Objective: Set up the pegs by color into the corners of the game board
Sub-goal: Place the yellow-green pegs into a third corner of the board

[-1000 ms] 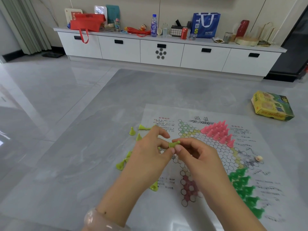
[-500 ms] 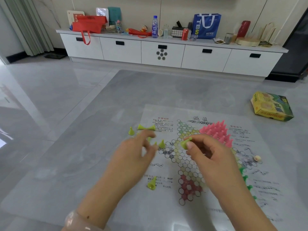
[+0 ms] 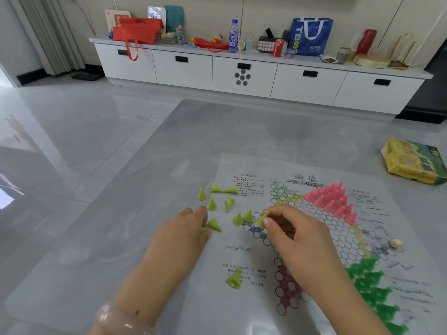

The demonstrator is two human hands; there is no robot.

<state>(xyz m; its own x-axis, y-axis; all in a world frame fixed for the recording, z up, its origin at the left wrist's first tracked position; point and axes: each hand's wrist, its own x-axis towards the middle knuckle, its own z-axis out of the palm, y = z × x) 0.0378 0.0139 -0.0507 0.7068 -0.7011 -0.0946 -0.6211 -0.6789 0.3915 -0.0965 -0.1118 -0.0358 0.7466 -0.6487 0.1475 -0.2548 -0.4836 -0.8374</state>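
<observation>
The yellow-green peg (image 3: 262, 219) that matters now is pinched between the thumb and the fingertips of the right hand (image 3: 294, 234), just above the left corner of the star on the game board (image 3: 321, 240), a printed sheet that lies flat on the grey mat (image 3: 150, 180). Two yellow-green pegs (image 3: 243, 217) stand already at the tip of this corner, so I judge that the filling of it has only begun. The other loose pegs (image 3: 219, 197) of this color are scattered on the mat just beside the sheet, some upright and some lying on their side, and one fallen peg (image 3: 234, 279) lies on the printed text nearer to the person. The left hand (image 3: 186, 234) is palm down among them, its fingers curled around a lying peg (image 3: 214, 224); it seems to pinch it, but I cannot tell if the grip is firm. The pink pegs (image 3: 331, 201) stand close together in the far right corner and look complete. The dark green pegs (image 3: 372, 288) fill the near right corner. The red corner near the person and the far pale green corner have no pegs. A small beige object (image 3: 396, 243) lies on the right side of the sheet, and the game box (image 3: 413, 163) rests well apart on the mat.
</observation>
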